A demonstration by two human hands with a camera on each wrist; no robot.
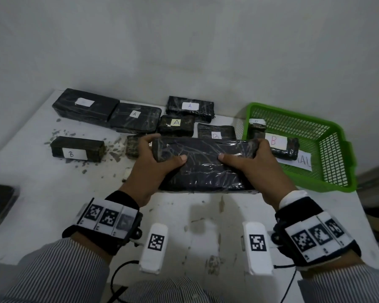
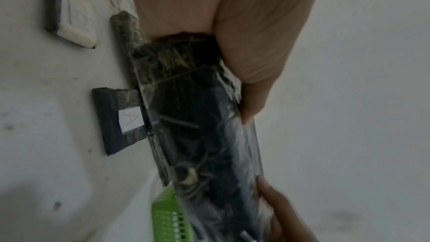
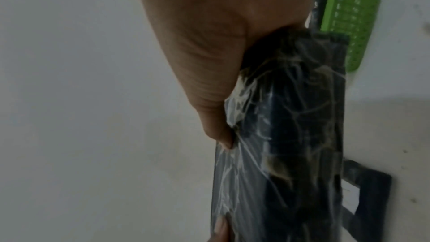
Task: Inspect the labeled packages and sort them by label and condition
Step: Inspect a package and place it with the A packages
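Above the bench: a long black package wrapped in clear crinkled plastic film (image 1: pixel 202 164) was held up over the worn white bench (image 1: pixel 42 193), lengthwise between both hands.
Left hand: the left hand (image 1: pixel 153 165) gripped the package's left end, thumb flat on the upper face and fingers curled round the far edge.
Right hand: the right hand (image 1: pixel 253 166) gripped the right end likewise, thumb on top and fingers wrapped over the far corner.
Label on held package: none showed on the faces turned to the cameras; its underside was hidden.
Green basket: a green plastic mesh basket (image 1: pixel 328 154) stood at the right, holding a black wrapped package with a white label marked B (image 1: pixel 284 145); a second package behind it carried a label too small to read. A paper slip in the basket was cut off, showing only "AL".
Back row: a black package with a yellow A label (image 1: pixel 176 125) lay near others marked A; one large package's white label (image 1: pixel 84 102) was blurred and unreadable.
Left side: a small dark block labelled B (image 1: pixel 77 149) lay among dark crumbs (image 1: pixel 59 132).
Partly hidden: a crumbly block (image 1: pixel 132 147) behind the left hand was mostly covered.
Wrist views: both were blurred and dim.
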